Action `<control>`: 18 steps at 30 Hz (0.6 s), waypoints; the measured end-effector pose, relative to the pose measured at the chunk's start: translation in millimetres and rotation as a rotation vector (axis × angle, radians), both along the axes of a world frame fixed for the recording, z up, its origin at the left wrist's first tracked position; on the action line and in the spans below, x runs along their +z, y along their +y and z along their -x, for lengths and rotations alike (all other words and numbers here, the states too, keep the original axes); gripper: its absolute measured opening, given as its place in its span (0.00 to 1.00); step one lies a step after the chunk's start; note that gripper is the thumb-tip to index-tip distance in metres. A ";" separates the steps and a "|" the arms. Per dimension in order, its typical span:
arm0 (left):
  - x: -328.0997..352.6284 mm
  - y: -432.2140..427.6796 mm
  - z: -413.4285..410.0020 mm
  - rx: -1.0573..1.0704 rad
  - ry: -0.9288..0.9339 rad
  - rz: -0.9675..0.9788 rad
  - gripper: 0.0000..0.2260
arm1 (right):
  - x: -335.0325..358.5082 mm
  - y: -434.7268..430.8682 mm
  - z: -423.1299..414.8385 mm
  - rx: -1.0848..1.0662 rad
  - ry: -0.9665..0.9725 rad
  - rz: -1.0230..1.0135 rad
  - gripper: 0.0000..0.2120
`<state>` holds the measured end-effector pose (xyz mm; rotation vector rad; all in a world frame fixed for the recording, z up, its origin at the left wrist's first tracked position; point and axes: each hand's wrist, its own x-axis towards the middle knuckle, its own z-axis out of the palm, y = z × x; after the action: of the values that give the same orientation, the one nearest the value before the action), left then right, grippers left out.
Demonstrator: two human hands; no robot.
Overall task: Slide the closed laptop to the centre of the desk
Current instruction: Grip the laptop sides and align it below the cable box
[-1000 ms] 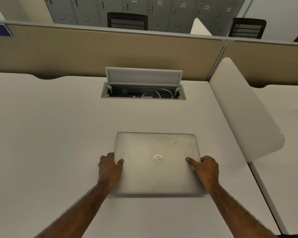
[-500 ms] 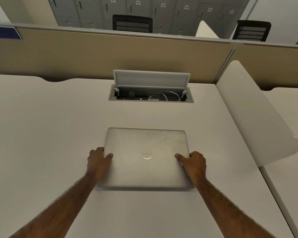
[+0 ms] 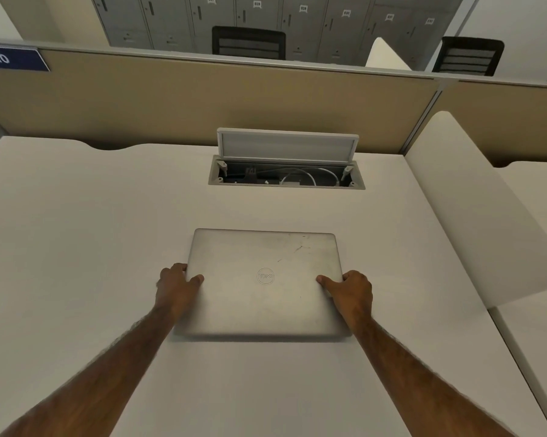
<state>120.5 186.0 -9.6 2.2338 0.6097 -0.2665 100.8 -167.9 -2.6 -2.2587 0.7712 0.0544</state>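
Note:
A closed silver laptop (image 3: pixel 264 298) with a round logo on its lid lies flat on the white desk (image 3: pixel 86 241), roughly in the middle of its width. My left hand (image 3: pixel 176 287) grips the laptop's left edge, thumb on the lid. On the opposite side my right hand (image 3: pixel 351 290) holds the right edge the same way. Both forearms reach in from the bottom of the view.
An open cable hatch (image 3: pixel 286 173) with its lid raised sits behind the laptop. A beige partition (image 3: pixel 202 99) closes the desk's far side. A white rounded divider panel (image 3: pixel 473 209) stands along the right edge, with a neighbouring desk beyond it.
The laptop, held by both hands, has slid away from me and to the left, closer to the cable hatch. The grip is unchanged.

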 end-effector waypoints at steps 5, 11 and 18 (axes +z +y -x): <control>0.5 11.9 -7.3 0.016 0.001 -0.014 0.22 | 0.7 11.7 -7.4 0.016 0.000 -0.009 0.26; 1.5 16.9 -10.8 0.025 0.005 -0.026 0.22 | 2.6 17.3 -18.3 0.030 0.001 -0.029 0.26; 2.9 18.0 -12.8 0.011 -0.001 -0.038 0.21 | 4.5 19.2 -17.0 0.035 0.003 -0.025 0.26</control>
<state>133.3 204.0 -6.7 2.2661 0.6315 -0.2501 117.8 -148.6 1.9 -2.2494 0.7285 0.0839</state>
